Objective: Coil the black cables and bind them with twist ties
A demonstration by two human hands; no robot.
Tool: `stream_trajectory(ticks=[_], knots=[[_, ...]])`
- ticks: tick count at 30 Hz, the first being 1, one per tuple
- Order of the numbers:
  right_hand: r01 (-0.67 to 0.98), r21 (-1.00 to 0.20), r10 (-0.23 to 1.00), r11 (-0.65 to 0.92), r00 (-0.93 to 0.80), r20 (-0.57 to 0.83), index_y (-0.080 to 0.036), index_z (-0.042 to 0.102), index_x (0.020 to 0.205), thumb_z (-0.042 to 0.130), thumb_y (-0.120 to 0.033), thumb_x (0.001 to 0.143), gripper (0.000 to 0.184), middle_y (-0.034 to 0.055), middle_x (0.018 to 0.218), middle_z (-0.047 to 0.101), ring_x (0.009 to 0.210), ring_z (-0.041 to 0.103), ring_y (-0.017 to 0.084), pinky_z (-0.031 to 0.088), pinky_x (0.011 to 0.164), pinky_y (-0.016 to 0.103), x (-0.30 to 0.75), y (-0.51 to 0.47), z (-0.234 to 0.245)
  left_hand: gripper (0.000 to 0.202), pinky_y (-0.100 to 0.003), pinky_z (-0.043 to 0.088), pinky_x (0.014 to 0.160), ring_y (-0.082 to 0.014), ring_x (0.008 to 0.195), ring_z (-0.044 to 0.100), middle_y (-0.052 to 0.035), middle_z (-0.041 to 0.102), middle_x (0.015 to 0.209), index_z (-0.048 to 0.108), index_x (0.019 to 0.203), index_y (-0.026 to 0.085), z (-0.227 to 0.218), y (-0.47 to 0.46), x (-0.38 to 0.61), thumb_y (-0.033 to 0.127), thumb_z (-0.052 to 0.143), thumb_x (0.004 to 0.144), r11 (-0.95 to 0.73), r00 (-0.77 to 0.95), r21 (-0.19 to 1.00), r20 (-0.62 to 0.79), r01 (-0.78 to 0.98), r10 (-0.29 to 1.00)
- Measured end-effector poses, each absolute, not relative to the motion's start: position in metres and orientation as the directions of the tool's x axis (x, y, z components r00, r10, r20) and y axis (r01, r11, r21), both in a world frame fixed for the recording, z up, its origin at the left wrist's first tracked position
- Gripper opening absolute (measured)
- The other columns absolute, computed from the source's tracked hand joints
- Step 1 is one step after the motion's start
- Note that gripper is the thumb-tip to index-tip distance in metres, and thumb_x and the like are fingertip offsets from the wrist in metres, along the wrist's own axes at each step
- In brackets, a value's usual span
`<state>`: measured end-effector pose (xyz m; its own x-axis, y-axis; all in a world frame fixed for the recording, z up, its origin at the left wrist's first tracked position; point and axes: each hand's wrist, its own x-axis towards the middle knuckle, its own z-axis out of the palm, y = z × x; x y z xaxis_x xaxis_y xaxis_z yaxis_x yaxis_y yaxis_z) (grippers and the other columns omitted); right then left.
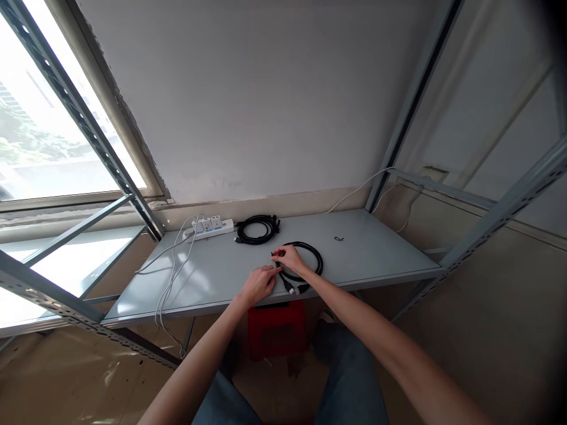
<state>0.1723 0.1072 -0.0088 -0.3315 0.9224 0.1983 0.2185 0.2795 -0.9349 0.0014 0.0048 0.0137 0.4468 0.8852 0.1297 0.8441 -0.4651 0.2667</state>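
Note:
A coiled black cable (322,260) lies near the front edge of the grey shelf (363,248). Its plug ends, one of them pale-tipped (292,290), point toward me. My left hand (260,283) rests at the coil's left side, fingers partly curled and the index finger against the cable. Just above it, my right hand (290,260) pinches a thin black tie (272,254) at the coil's left side; only a dark tip shows past the fingers. How the tie runs around the cable is hidden by my hands.
Behind lies a second coiled black cable (257,239). A white power strip (208,227) with plugs sits left, its white cords (166,292) hanging over the front edge. A small black tie (339,239) lies right. Metal posts flank the shelf; a red stool (277,330) stands below.

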Motion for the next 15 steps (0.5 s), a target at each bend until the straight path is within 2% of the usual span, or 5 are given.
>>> stream_trajectory(ticks=[4, 9, 15], knots=[[0.213, -0.948, 0.945, 0.236, -0.279, 0.172, -0.017, 0.077, 0.076, 0.081, -0.034, 0.069, 0.019, 0.0088, 0.083, 0.077, 0.080, 0.070, 0.023, 0.053, 0.076, 0.033, 0.160, 0.119, -0.022, 0.053, -0.033, 0.049, 0.098, -0.0222, 0.109, 0.066, -0.0073, 0.071, 0.109, 0.061, 0.145, 0.027, 0.018, 0.012, -0.009, 0.017, 0.039, 0.099, -0.526, 0.513, 0.176, 0.117, 0.832, 0.850], [0.141, -0.982, 0.968, 0.129, -0.232, 0.094, -0.019, 0.078, 0.076, 0.076, -0.030, 0.075, 0.011, 0.0088, 0.088, 0.079, 0.089, 0.072, 0.025, 0.056, 0.083, 0.035, 0.145, 0.137, -0.026, 0.051, -0.033, 0.050, 0.097, -0.0230, 0.109, 0.064, -0.0087, 0.070, 0.107, 0.062, 0.145, 0.022, 0.016, 0.021, -0.003, 0.020, 0.040, 0.099, -0.465, 0.445, 0.187, 0.138, 0.866, 0.885], [0.188, -0.950, 0.943, 0.248, -0.272, 0.192, -0.021, 0.074, 0.073, 0.059, -0.030, 0.081, 0.020, 0.0062, 0.085, 0.077, 0.085, 0.069, 0.021, 0.052, 0.081, 0.032, 0.144, 0.139, -0.029, 0.052, -0.035, 0.050, 0.100, -0.0251, 0.111, 0.065, -0.0091, 0.071, 0.108, 0.063, 0.143, 0.023, 0.013, 0.026, -0.001, 0.020, 0.045, 0.094, -0.475, 0.455, 0.193, 0.140, 0.858, 0.879]])
